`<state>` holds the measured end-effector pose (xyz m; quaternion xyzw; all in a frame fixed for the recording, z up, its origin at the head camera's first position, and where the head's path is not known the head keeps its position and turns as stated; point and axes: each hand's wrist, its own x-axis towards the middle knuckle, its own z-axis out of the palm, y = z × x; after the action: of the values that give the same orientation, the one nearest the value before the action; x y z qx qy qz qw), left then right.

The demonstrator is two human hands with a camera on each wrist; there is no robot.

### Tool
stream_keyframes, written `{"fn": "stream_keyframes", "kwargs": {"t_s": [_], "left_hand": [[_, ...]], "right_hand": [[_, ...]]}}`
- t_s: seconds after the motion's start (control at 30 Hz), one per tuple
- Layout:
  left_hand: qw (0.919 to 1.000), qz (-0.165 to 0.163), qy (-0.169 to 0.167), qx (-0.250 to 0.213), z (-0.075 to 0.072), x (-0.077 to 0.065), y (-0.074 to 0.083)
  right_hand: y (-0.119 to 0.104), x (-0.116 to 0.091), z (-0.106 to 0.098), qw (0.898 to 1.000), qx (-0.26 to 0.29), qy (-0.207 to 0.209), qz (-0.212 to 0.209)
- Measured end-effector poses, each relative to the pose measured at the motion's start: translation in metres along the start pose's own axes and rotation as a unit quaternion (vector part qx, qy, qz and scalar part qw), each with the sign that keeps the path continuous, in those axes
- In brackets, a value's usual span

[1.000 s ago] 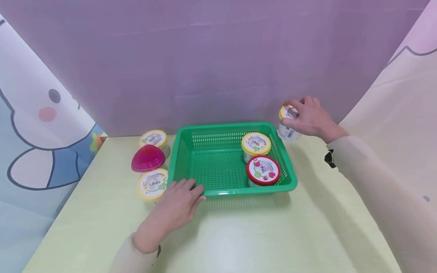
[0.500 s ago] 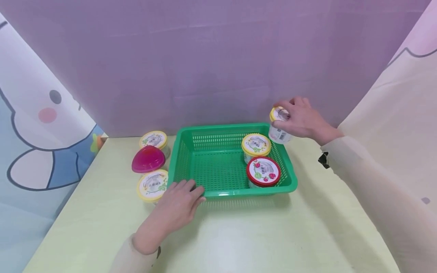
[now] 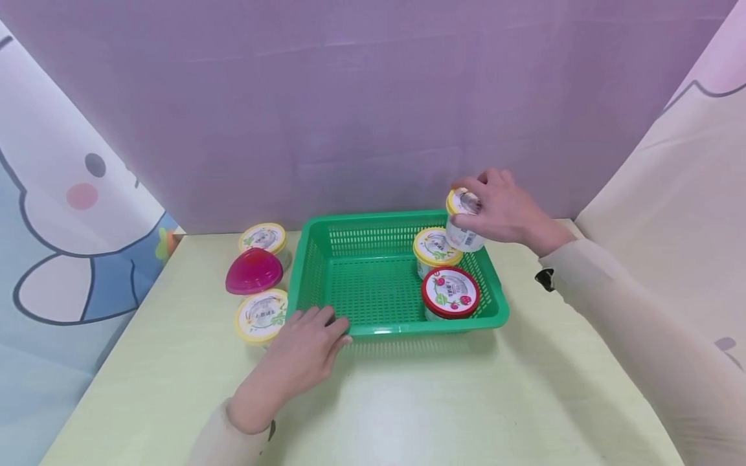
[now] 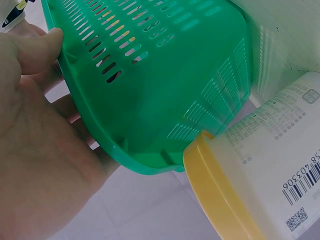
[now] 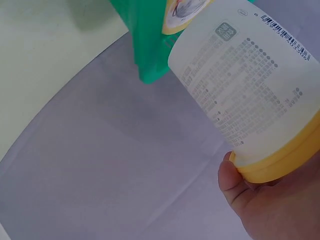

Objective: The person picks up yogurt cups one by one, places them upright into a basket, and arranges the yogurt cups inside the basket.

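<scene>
My right hand (image 3: 504, 210) holds a yellow-lidded plastic cup (image 3: 467, 241) by its lid, over the back right corner of a green basket (image 3: 402, 329). In the right wrist view, fingertips show at the yellow rim and the cup's printed side (image 5: 245, 85) faces the camera. Inside the basket, at its right end, sit another yellow-lidded cup (image 3: 434, 249) and a red-lidded cup (image 3: 450, 294) with a raspberry print. At the front left corner, my left hand (image 3: 305, 346) grips the basket's rim; the left wrist view shows the thumb (image 4: 42, 47) on the rim.
Left of the basket, two yellow-lidded cups, one farther back (image 3: 262, 238) and one nearer (image 3: 259, 317), stand on the pale table (image 3: 396, 408). A pink dome-shaped thing (image 3: 253, 272) lies between them. A purple cloth wall (image 3: 373, 116) rises behind the basket.
My right hand has carried the yellow-lidded cup leftward, from beyond the basket's right edge to over its back right corner. My left hand has stayed on the rim.
</scene>
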<state>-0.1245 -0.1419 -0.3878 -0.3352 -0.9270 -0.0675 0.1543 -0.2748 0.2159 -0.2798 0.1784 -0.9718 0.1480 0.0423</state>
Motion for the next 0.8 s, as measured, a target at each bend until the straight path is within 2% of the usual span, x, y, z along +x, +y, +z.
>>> {"fn": "stream_keyframes", "kwargs": {"t_s": [0.8], "left_hand": [[1.0000, -0.002, -0.001, 0.002, -0.001, -0.001, 0.001]], "right_hand": [[-0.033, 0.000, 0.010, 0.999, -0.016, -0.013, -0.047]]}}
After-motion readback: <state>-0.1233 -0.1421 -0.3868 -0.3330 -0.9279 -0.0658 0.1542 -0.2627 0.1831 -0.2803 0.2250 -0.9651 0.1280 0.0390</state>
